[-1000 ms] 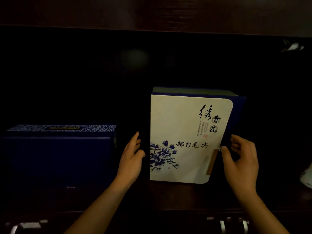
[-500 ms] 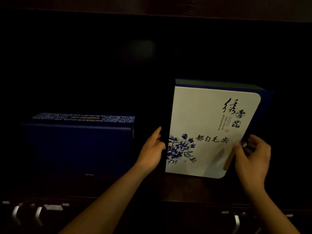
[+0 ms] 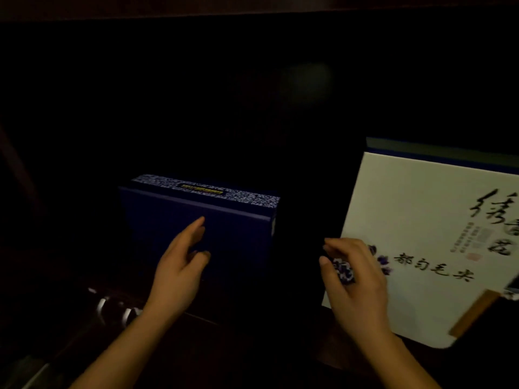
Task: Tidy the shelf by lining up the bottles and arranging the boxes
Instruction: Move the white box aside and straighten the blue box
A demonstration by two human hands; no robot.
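Reaching w/ left hand (image 3: 179,272) – fingers apart – toward blue box (image 3: 202,228); right hand (image 3: 356,279) curled, empty.

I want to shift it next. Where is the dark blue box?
The dark blue box stands upright on the shelf, centre-left in the head view, behind the left hand, left of the white box.

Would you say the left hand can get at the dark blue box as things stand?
Probably yes: the left hand is open right in front of the dark blue box, fingers extended toward its front face, with nothing between them.
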